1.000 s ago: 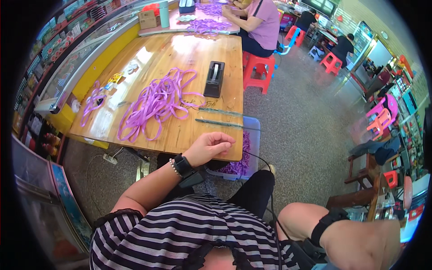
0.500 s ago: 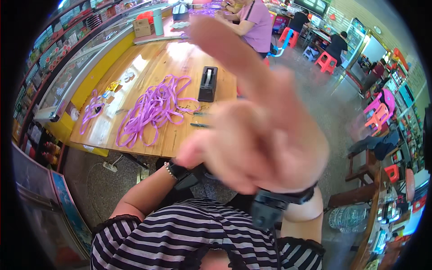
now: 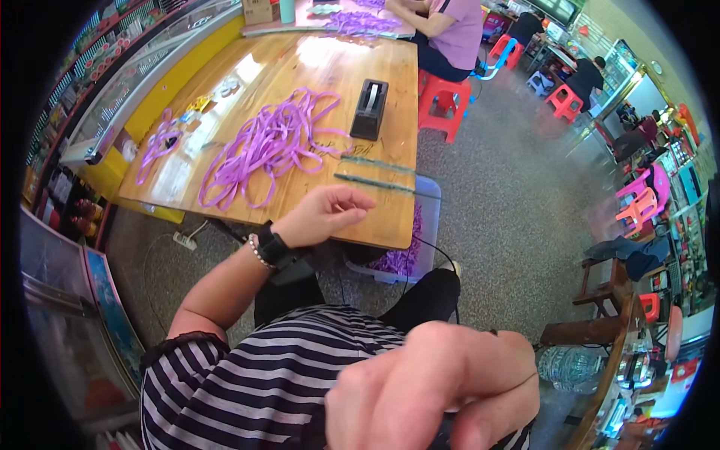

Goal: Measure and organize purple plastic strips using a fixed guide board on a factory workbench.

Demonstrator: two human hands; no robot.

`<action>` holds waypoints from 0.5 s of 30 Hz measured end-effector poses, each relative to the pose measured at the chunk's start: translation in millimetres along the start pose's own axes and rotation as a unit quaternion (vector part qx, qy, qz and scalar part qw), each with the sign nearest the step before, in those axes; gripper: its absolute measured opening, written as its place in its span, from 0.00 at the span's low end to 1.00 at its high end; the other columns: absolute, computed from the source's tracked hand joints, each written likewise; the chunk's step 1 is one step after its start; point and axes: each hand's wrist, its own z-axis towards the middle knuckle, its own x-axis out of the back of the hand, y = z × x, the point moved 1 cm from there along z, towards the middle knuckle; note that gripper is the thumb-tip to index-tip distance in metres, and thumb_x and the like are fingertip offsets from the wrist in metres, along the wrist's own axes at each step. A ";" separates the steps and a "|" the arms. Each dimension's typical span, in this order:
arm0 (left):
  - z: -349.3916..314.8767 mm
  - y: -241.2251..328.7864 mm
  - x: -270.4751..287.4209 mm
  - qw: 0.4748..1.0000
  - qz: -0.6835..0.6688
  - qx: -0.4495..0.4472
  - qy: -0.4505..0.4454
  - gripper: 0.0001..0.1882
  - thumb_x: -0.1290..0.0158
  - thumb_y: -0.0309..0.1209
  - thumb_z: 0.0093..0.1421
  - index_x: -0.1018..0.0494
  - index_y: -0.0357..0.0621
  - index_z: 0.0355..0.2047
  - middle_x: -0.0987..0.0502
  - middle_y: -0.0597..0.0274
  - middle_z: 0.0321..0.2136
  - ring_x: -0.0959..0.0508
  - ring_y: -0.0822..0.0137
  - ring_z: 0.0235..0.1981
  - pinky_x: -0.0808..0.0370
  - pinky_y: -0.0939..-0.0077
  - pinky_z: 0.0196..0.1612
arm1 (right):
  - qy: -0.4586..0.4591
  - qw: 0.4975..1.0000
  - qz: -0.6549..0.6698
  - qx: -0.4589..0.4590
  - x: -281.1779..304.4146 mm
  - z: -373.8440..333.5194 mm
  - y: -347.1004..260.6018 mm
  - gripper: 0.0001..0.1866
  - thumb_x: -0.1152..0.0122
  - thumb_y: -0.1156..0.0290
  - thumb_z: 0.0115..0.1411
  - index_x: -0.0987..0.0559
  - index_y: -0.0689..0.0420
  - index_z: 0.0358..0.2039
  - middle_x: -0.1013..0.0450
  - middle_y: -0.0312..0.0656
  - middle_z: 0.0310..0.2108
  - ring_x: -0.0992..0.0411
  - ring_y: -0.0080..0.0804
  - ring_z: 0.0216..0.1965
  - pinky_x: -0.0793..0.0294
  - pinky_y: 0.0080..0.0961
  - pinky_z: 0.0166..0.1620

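My left hand (image 3: 324, 214) is raised at the table's front edge, palm turned inward. Its fingers bend loosely, and a gap between thumb and fingers shows nothing held. Close to it lie two thin dark green strips (image 3: 375, 182), their ends reaching the table's right edge. My right hand (image 3: 435, 390) looms large and blurred at the bottom, in front of my striped top. Its fingers curl downward, and their inner side is hidden. A loose heap of purple ribbon (image 3: 262, 146) lies on the wooden table (image 3: 300, 64), with a black tape dispenser (image 3: 369, 109) to its right.
A translucent bin (image 3: 427, 225) with purple shreds stands partly under the table's right corner. Beyond it is a red stool (image 3: 444, 105) with a person (image 3: 457, 30) seated at a farther table. A smaller purple ribbon bundle (image 3: 157, 150) lies at the left. A glass counter runs along the left.
My right hand has dropped from in front of the camera, its extended index finger now curled in. My left hand shows fully at the table edge. The view has shifted, revealing the bin.
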 end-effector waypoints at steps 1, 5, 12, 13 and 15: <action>-0.4 4.4 7.0 0.998 0.057 -0.008 -0.004 0.11 0.45 0.28 0.66 0.23 0.40 0.47 0.21 0.71 0.37 0.24 0.82 0.37 0.27 0.85 0.41 | 0.004 1.000 0.004 0.001 1.7 -6.1 9.4 0.32 0.42 0.50 0.64 0.32 0.66 0.56 0.29 0.50 0.48 0.28 0.31 0.40 0.31 0.22 0.44; -13.0 10.1 51.4 0.948 0.305 -0.034 0.082 0.11 0.41 0.30 0.60 0.20 0.40 0.42 0.20 0.62 0.34 0.21 0.72 0.35 0.25 0.76 0.40 | 0.038 0.977 -0.129 0.167 22.7 -26.7 24.4 0.15 0.54 0.64 0.72 0.28 0.64 0.46 0.27 0.53 0.35 0.28 0.39 0.31 0.31 0.35 0.36; -7.4 -13.7 127.4 0.834 0.508 -0.035 0.214 0.14 0.42 0.31 0.56 0.20 0.38 0.41 0.20 0.49 0.38 0.21 0.53 0.41 0.24 0.61 0.46 | 0.220 0.940 -0.207 0.160 46.8 -58.2 36.3 0.13 0.49 0.59 0.70 0.27 0.56 0.33 0.32 0.38 0.26 0.31 0.29 0.25 0.36 0.30 0.35; 0.3 -12.5 130.6 0.827 0.520 -0.033 0.212 0.14 0.42 0.31 0.56 0.20 0.39 0.41 0.20 0.49 0.39 0.21 0.52 0.42 0.25 0.60 0.46 | 0.223 0.938 -0.209 0.162 50.2 -61.4 37.3 0.13 0.49 0.59 0.70 0.27 0.56 0.33 0.32 0.38 0.26 0.31 0.29 0.25 0.36 0.30 0.35; 15.5 -8.3 133.8 0.820 0.532 -0.033 0.209 0.13 0.43 0.31 0.56 0.19 0.41 0.41 0.20 0.49 0.39 0.21 0.51 0.42 0.25 0.59 0.46 | 0.275 0.921 -0.233 0.150 57.9 -67.6 38.1 0.14 0.46 0.59 0.68 0.28 0.56 0.32 0.32 0.38 0.25 0.32 0.29 0.25 0.36 0.31 0.35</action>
